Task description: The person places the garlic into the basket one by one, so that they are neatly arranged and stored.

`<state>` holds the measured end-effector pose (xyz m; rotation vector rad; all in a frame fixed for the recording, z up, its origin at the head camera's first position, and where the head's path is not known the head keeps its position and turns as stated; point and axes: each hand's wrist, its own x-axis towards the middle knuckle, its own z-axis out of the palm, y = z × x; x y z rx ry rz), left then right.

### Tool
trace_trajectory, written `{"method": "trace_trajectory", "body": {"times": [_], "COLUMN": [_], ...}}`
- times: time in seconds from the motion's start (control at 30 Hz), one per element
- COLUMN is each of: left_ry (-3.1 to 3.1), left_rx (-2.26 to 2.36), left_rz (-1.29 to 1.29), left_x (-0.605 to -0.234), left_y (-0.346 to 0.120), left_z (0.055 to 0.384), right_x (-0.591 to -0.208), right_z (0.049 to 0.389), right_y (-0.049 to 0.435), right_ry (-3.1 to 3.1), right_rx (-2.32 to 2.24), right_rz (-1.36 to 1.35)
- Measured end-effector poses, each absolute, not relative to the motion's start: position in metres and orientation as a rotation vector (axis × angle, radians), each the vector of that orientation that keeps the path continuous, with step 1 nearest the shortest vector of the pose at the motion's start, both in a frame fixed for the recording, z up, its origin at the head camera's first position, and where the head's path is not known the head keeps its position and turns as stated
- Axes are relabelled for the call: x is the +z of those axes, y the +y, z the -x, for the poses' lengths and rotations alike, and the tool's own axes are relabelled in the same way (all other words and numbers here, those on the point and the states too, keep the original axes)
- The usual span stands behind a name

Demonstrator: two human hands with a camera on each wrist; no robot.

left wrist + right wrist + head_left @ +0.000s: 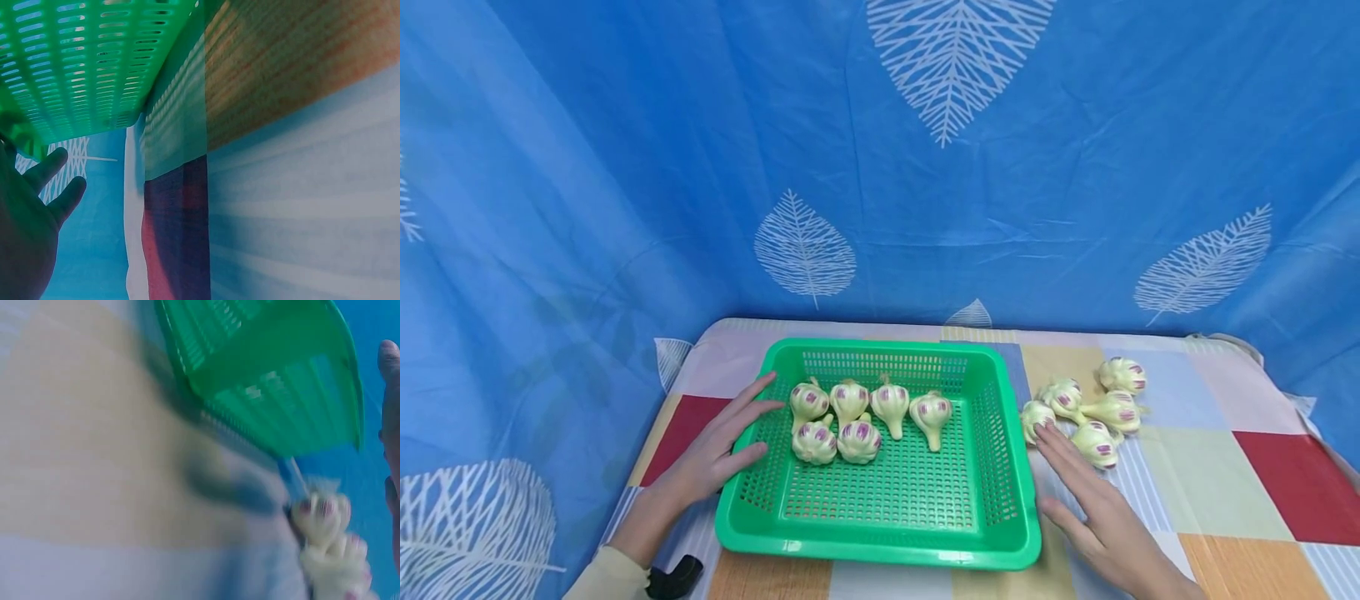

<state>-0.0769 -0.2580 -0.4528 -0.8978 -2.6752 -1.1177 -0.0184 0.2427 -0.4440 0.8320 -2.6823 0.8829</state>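
A green plastic basket (880, 557) with slotted walls holds several garlic bulbs (890, 402), white with purple streaks, grouped toward its far left. My left hand (711, 454) is at the basket's left rim with fingers spread and extended; whether the fingertips press the rim is unclear. On the other side, my right hand (1101, 517) hovers beside the basket's right wall, fingers extended and nothing in them. Its fingertips partly cover one of the loose garlic bulbs (1116, 410) clustered on the table; contact cannot be made out. The right wrist view is blurred.
A patchwork-patterned cloth (1202, 475) covers the table. Blue curtains (1037, 192) with white leaf prints hang behind and at the sides. Near my left wrist lies a black object (676, 577), perhaps part of the wrist strap.
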Motion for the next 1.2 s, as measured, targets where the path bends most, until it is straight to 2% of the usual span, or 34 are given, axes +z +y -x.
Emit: {"method": "trace_trajectory", "body": {"times": [0.17,0.43,0.63,0.8,1.2], "left_ry": [-2.667,-2.667,-2.663,-2.663,-2.653], "left_rx": [-1.099,-1.109,-1.098,-1.096,-1.089], "left_rz": [0.902,0.900,0.904,0.903,0.908], "left_x": [-0.453,-0.453,-0.454,-0.455,-0.458], "left_y": [-0.259,-0.259,-0.260,-0.260,-0.259], "left_z": [0.077,0.077,0.077,0.077,0.078], "right_x": [-0.462,-0.497,-0.513,-0.517,-0.515], "right_z": [0.008,0.000,0.007,0.020,0.044], "right_y": [0.264,0.297,0.307,0.314,0.310], "right_ry": [-2.539,-2.541,-2.588,-2.543,-2.587], "right_rx": [0.925,0.916,1.202,1.347,1.352], "right_rz": [-0.705,-0.098,0.253,0.290,0.304]}}
